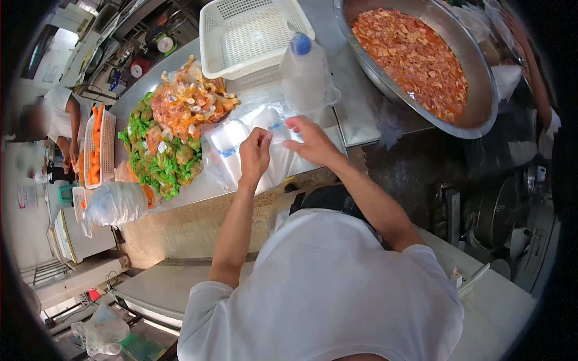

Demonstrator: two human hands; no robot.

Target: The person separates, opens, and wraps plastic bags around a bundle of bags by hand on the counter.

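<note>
Two bare hands reach over a steel table (208, 188). Flat white plastic bags (276, 163) with blue print lie beneath and between them, at the table's near edge. The left hand (255, 157) has its grip curled, thumb against fingers, above the bags; whether it pinches plastic, I cannot tell. The right hand (313, 143) has its grip spread, thumb apart from fingers, over the bags' right side. Just beyond stands a blue-capped bottle (304, 84), near a white basket (256, 39). Filled packets (162, 147) with green and orange ties heap to the left.
</note>
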